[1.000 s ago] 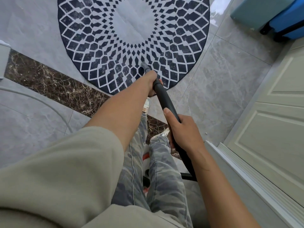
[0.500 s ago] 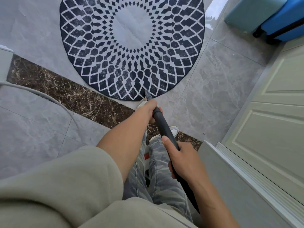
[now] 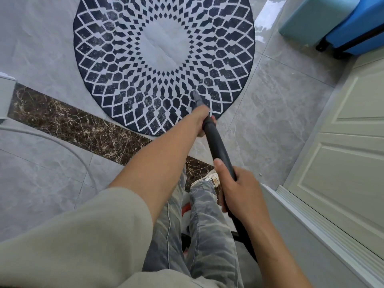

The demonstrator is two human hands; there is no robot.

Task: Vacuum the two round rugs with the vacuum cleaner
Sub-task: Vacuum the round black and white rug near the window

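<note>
Overhead, from the head camera, a grey tiled floor (image 3: 280, 113) fills most of the view, crossed by a dark brown marble strip (image 3: 72, 123) that runs from the left edge down toward the person's feet. A pale cord (image 3: 62, 144) curves over the tiles on the left, and a white object (image 3: 5, 96) is cut off by the left edge (too little of it shows to name). At the top right a teal case (image 3: 311, 19) and a blue suitcase (image 3: 357, 32) stand side by side, well apart from the rug. A cream panelled door (image 3: 353, 163) and its sill run down the right side, just beside the right forearm. A beige sleeve (image 3: 72, 235), faded jeans (image 3: 207, 235) and one pale shoe (image 3: 213, 177) fill the bottom, and the left forearm hides part of the rug's near rim. One round rug (image 3: 164, 59), dark with a white lattice and a plain grey centre, lies flat ahead of the feet. The left hand (image 3: 202, 119) wraps round the top of the black vacuum tube (image 3: 218, 146), fingers curled tight under it. The right hand (image 3: 239, 190) grips the same tube lower down, thumb laid along it. Beyond the left hand the grey nozzle (image 3: 197, 99) points forward and down, its tip over the rug's near right part, inside the rim.
</note>
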